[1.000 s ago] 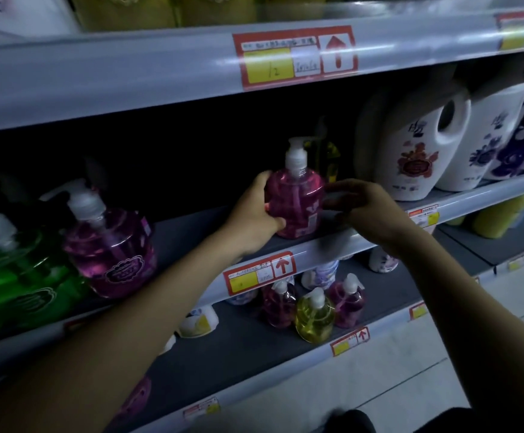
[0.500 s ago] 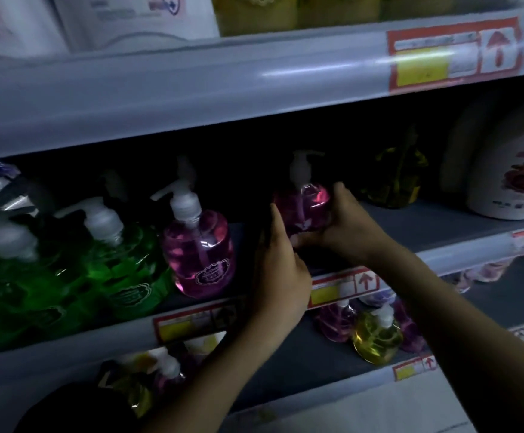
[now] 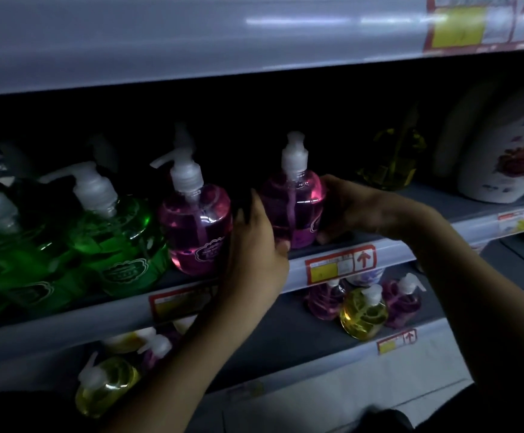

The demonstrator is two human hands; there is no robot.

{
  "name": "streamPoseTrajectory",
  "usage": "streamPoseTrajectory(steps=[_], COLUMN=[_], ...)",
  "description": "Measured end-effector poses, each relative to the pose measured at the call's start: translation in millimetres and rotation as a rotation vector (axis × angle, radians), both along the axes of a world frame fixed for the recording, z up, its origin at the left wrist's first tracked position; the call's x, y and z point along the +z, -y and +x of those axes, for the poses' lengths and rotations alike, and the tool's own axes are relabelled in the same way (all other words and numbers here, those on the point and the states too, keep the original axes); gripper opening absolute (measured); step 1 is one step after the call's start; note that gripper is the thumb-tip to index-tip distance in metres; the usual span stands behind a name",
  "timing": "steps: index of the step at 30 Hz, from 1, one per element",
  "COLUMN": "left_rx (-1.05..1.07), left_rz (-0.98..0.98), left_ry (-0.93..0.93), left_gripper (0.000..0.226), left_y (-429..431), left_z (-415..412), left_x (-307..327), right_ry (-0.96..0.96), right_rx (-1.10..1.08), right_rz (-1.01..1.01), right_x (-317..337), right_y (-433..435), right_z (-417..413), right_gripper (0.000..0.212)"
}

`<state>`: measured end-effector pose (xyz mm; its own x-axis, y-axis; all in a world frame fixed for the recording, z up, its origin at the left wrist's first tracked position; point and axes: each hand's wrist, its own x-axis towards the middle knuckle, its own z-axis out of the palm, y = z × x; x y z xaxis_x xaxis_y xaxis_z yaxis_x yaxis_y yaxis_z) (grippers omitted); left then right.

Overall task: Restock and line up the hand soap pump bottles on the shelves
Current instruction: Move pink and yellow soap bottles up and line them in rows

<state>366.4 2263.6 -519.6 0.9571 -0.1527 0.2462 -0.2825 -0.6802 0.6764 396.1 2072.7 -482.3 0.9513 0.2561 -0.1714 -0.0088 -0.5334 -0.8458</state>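
Observation:
A pink pump bottle with a white pump stands upright on the middle shelf. My left hand presses against its left side and my right hand wraps around its right side. Just left of it stands a second pink pump bottle, and further left a green pump bottle with more green ones beside it. My left hand sits in the gap between the two pink bottles. A yellow bottle stands deep in the dark at the back right.
White floral detergent jugs fill the middle shelf's right end. The lower shelf holds small pink and yellow pump bottles and another yellow one at the left. Red-framed price tags run along the shelf edges. Another shelf overhangs close above.
The pink bottle has moved left along the shelf toward the other pink one. My view has shifted left and closer. Both hands stay on the bottle.

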Motion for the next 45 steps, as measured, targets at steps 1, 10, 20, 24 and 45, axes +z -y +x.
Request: streamPoseTrajectory(steps=[1, 10, 20, 24, 45], left_rx=[-0.026, 0.016, -0.090, -0.112, -0.183], left_rz=[0.002, 0.290, 0.287, 0.257, -0.284], left_ry=[-0.012, 0.133, 0.180, 0.161, -0.144], left_gripper=[0.092, 0.076, 0.061, 0.062, 0.044], left_y=[-1, -3, -31, -35, 67], left_z=[-1, -19, -30, -32, 13], left_x=[0, -3, -1, -5, 12], right_ry=[0.006, 0.183, 0.341, 0.309, 0.277], right_rx=[-0.008, -0.003, -0.170, -0.226, -0.995], right_rz=[0.017, 0.053, 0.125, 0.157, 0.243], right_x=[1, -5, -21, -24, 9], right_y=[1, -5, -41, -54, 42], right_z=[-3, -10, 18, 35, 10], right_gripper=[0.089, 0.090, 0.077, 0.064, 0.014])
